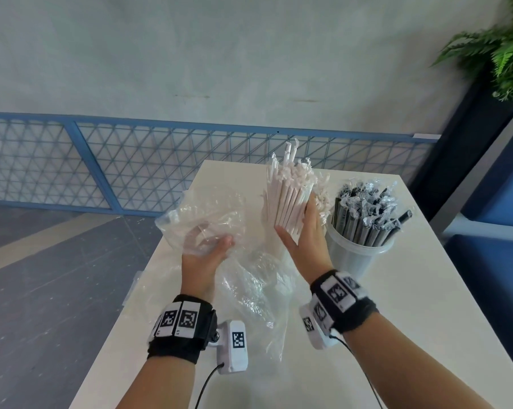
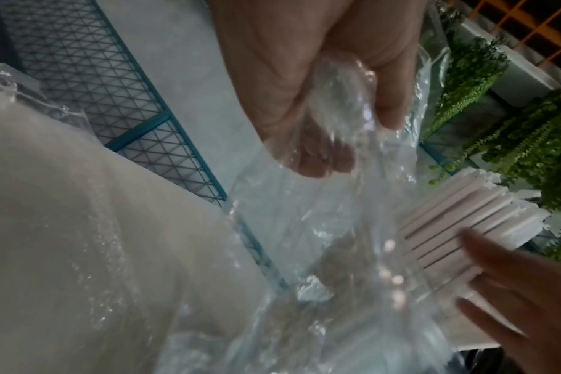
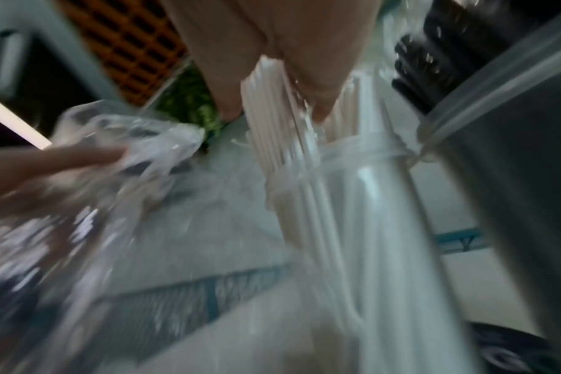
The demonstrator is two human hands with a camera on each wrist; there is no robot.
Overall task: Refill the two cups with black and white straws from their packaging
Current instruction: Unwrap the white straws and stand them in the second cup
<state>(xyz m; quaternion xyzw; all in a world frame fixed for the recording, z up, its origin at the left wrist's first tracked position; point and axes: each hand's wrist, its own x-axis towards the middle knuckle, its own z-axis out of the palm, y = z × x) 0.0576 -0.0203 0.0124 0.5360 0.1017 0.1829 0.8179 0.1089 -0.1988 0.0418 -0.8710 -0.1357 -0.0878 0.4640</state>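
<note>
Clear, crinkled plastic packaging bag (image 1: 243, 278) lies slack across the near part of the white counter (image 1: 426, 305), its mouth raised toward the left. The left hand (image 1: 208, 255) grips a gathered fold of this bag, fingers (image 2: 321, 162) curled round the film. Just beyond, the right hand (image 1: 308, 234) holds the bundle of white paper-wrapped straws (image 1: 287, 199) upright, thumb on one side and the remaining fingers on the other. In the right wrist view the lower ends of the bundle stand inside a translucent plastic cup (image 3: 368, 202); in the head view this cup is mostly hidden behind the hand and the film. Directly to its right, touching or nearly so, stands a second translucent plastic cup (image 1: 355, 255), already filled with black straws in clear wrappers (image 1: 364, 214). Behind the counter run a blue mesh railing (image 1: 102, 160) and a grey wall.

Risks, as judged: the white bundle fans out at its top, so a loosened grip may let outer straws spill past the rim; the loose film may snag the bundle or drag the light cup over; a sideways push could tip the neighbouring cup.
</note>
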